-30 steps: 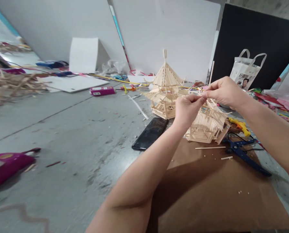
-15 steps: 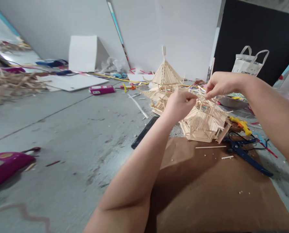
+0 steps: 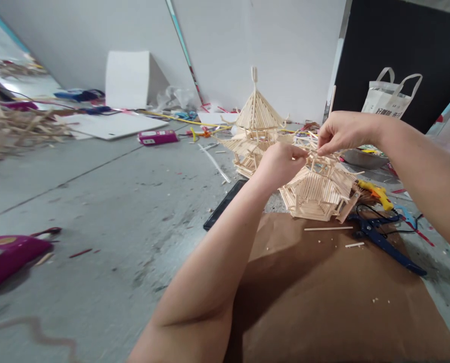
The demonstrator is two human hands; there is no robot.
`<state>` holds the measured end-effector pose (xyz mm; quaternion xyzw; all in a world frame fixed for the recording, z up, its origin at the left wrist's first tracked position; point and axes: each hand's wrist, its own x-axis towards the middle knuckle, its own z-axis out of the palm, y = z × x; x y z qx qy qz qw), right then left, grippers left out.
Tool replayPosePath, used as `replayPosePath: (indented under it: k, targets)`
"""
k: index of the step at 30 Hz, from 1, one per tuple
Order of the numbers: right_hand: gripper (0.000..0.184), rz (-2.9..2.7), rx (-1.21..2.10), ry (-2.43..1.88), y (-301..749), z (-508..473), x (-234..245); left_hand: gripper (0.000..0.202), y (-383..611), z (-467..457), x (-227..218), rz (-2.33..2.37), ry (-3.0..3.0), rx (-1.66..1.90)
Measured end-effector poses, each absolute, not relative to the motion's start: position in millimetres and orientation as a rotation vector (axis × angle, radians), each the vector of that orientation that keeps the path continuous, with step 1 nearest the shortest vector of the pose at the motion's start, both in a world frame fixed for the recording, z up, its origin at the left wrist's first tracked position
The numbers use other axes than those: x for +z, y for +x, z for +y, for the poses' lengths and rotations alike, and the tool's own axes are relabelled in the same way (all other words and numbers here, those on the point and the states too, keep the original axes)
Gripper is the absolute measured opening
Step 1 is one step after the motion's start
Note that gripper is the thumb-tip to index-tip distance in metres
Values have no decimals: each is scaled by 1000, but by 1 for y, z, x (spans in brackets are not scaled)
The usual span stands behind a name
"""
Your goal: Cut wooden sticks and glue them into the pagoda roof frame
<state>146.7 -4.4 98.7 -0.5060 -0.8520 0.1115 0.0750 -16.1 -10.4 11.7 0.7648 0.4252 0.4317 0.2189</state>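
Observation:
A many-sided pavilion model made of thin wooden sticks stands at the back edge of a brown paper sheet. Both hands are at its upper part. My left hand is closed in a pinch at the top left; what its fingertips hold is hidden. From the right, my right hand pinches a thin wooden stick at the top, its fingertips close to the left ones. Whether that stick is loose or joined to the model, I cannot tell. Behind stands a taller stick pagoda with a pointed roof.
Blue-handled cutters and a yellow glue gun lie right of the model. Loose sticks rest on the paper. A dark phone-like slab lies beside my left forearm. Magenta devices and a stick heap are on the left.
My right hand has shifted slightly left and its fingertips are nearer to my left hand's. The left hand stays at the model's top; the view has tilted a little.

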Motion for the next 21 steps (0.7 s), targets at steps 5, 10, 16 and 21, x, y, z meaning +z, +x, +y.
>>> replayPosePath:
  k: [5, 10, 16, 21]
  targets:
    - [15, -2569, 290, -1544, 145, -6, 99, 19, -17, -11, 12, 1126, 2118, 1178]
    - [13, -2746, 91, -1604, 141, -8, 102, 21, -18, -13, 14, 1158, 2185, 1105]
    - [24, -2881, -6, -1686, 139, -12, 106, 27, -18, -13, 15, 1248, 2292, 1033]
    - [21, -2912, -44, -1674, 136, -13, 107, 27, -18, -13, 14, 1245, 2301, 1031]
